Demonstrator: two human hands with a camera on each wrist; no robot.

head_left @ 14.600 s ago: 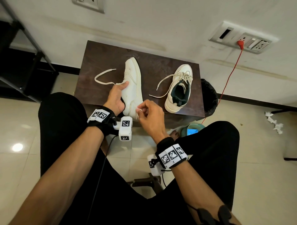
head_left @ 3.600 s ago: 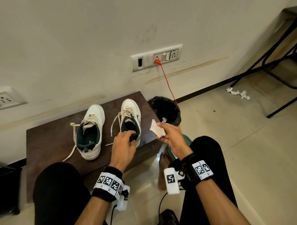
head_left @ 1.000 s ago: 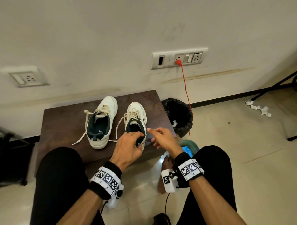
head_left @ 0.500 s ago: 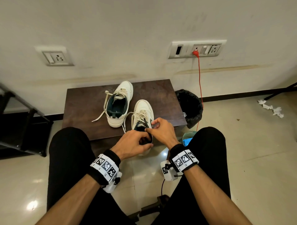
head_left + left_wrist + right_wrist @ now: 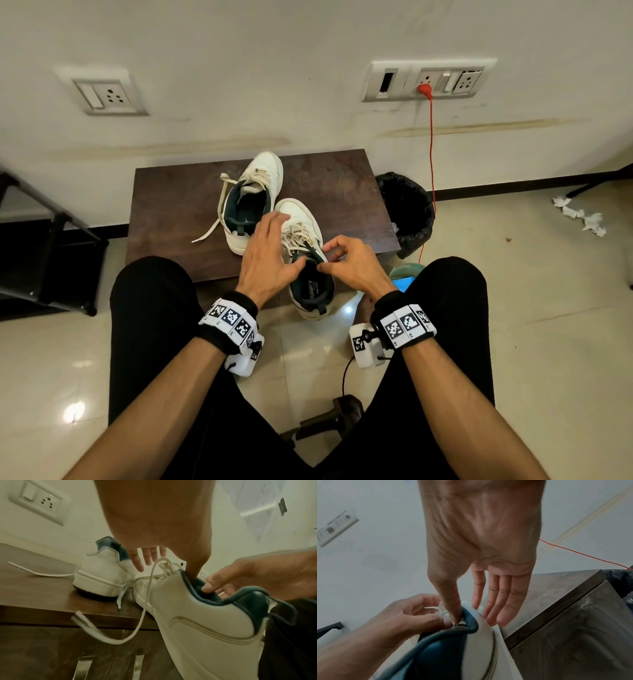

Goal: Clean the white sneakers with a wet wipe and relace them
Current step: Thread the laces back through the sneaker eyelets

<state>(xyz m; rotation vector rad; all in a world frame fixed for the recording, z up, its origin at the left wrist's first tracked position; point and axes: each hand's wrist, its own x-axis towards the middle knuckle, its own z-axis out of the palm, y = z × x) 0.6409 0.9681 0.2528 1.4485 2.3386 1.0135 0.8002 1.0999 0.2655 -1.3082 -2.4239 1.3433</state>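
Observation:
Two white sneakers with dark lining are on the brown table (image 5: 171, 205). The far sneaker (image 5: 253, 192) stands upright with its laces trailing. The near sneaker (image 5: 310, 291) hangs heel-first over the table's front edge. My left hand (image 5: 270, 253) lies over its laces with fingers straight and the thumb (image 5: 197, 572) pressed into the collar. My right hand (image 5: 349, 263) pinches the collar, thumb (image 5: 452, 608) inside and fingers on the white side (image 5: 484, 649). A loose lace end (image 5: 145, 601) dangles below the table edge. No wipe is in view.
A black-lined bin (image 5: 406, 205) stands right of the table, with a red cable (image 5: 431, 154) running down from the wall socket. Crumpled tissues (image 5: 579, 217) lie on the floor at far right. A black rack (image 5: 44, 240) is at left. A blue-green object (image 5: 402, 277) sits by my right knee.
The near sneaker has come further toward me, its heel now past the table edge. My left fingers have spread out over the laces. The wipe seen earlier has left my right hand.

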